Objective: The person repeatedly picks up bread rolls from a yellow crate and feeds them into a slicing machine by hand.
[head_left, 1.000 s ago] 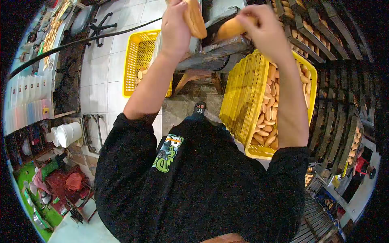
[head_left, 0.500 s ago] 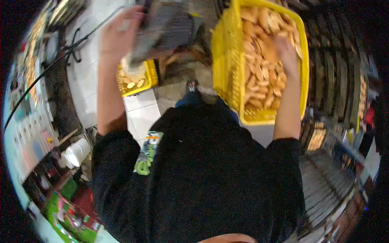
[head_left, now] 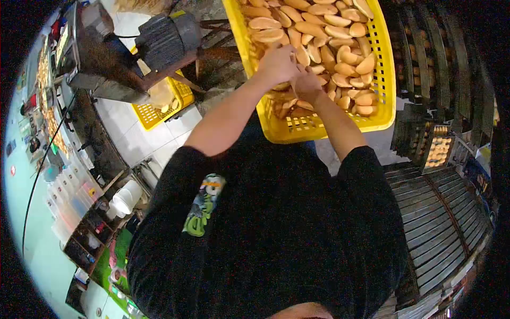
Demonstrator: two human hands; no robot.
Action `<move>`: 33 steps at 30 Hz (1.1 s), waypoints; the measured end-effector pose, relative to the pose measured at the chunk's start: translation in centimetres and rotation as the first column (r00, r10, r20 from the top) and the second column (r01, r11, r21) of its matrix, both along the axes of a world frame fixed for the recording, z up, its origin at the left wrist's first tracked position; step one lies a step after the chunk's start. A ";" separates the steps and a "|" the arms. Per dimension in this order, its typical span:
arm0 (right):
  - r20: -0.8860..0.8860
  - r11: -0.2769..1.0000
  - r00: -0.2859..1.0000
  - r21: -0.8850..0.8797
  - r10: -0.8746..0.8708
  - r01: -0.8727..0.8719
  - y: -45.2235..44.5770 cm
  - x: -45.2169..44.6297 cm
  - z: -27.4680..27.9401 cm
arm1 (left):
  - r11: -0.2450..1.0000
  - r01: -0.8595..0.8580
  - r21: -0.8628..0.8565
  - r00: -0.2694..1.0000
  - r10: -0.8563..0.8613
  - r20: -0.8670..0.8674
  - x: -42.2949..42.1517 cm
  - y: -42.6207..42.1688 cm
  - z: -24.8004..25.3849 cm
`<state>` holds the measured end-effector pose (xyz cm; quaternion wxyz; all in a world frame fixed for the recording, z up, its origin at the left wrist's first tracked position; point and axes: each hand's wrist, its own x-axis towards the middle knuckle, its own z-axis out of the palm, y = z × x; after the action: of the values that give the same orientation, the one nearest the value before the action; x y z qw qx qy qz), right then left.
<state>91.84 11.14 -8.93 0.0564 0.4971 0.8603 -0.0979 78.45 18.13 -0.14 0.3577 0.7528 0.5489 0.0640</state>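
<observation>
A large yellow crate (head_left: 384,64) full of split-looking, golden bread rolls (head_left: 340,32) stands in front of my body. My left hand (head_left: 279,65) is over the near left part of the rolls with its fingers curled in. Close against it, my right hand (head_left: 307,86) is also closed, its fingertips turned toward the left hand. Whatever the two hands have between them is hidden by the fingers. Rolls lie directly beneath and around both hands.
At left stands a machine with a grey ribbed motor (head_left: 169,41). Below it, a smaller yellow crate (head_left: 151,118) holds bread pieces. Dark racks (head_left: 446,69) line the right side, with a tray of small buns (head_left: 440,151). A white bucket (head_left: 126,198) sits lower left.
My left hand has come from beside the machine to the large crate, next to my right hand. The right hand has shifted left and nearer my body. The view has turned.
</observation>
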 end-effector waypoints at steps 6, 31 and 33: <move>-0.163 0.909 0.986 -0.415 -0.026 -0.045 -3.7 2.0 -6.4 | 0.982 -0.029 0.187 0.947 0.086 -0.310 0.6 -4.1 -16.2; -0.367 0.885 0.814 -0.063 -0.451 0.461 10.2 4.9 2.6 | 0.969 0.079 -0.234 0.933 -0.155 -0.325 2.4 -5.2 -9.0; -0.148 0.928 0.916 -0.066 -0.372 0.366 12.2 4.3 2.4 | 0.963 0.054 -0.264 0.967 -0.117 -0.227 1.7 -5.4 -7.6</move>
<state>96.17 23.31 -6.53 -0.0222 0.6400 0.7508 -0.1617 80.15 12.69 -7.72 0.3850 0.7257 0.5586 -0.1144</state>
